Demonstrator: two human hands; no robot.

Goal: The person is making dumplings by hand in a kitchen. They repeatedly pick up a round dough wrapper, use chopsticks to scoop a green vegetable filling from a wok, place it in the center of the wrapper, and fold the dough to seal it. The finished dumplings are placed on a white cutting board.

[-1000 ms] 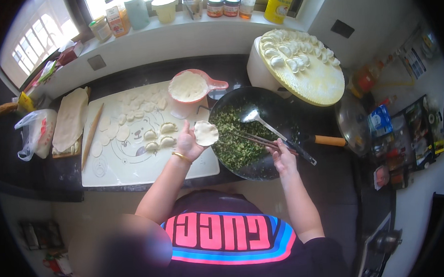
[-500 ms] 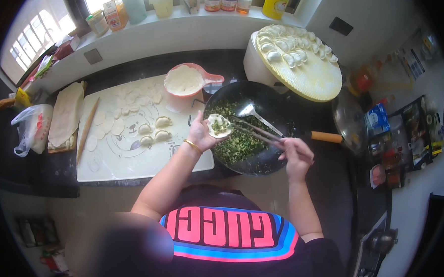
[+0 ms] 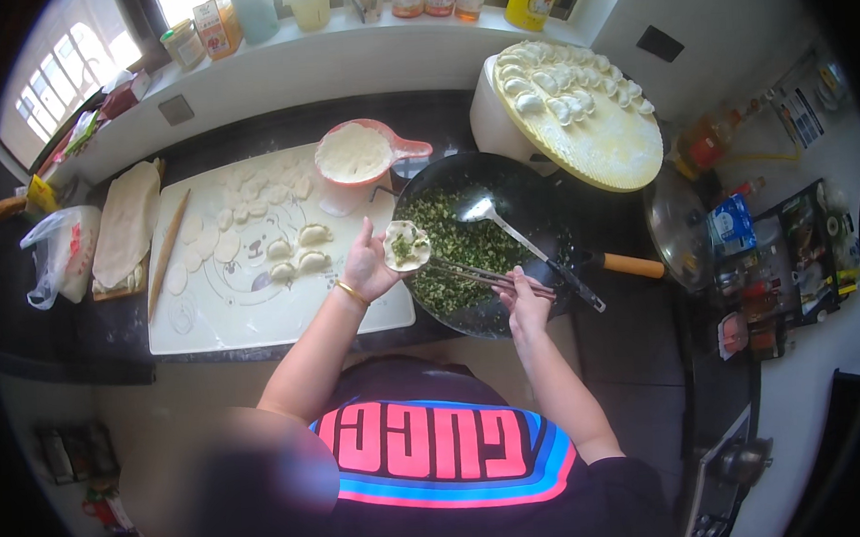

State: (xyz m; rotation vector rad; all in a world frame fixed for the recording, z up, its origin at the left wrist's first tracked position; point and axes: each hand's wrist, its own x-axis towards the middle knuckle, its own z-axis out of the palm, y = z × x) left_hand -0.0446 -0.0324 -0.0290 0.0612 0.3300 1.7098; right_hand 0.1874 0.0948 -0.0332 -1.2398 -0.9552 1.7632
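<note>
Chopsticks [image 3: 483, 275] in right hand [image 3: 526, 306] now off wrapper [image 3: 406, 246] — left hand [image 3: 370, 266] cradles it, filled.

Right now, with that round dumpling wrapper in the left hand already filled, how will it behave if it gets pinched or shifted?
The dumpling wrapper looks thin and floppy: it cups over the left hand rather than lying flat. It is probably light, carrying only a small dab of green filling. It likely tears or sticks easily, so the chopsticks in the right hand should press gently.
</note>
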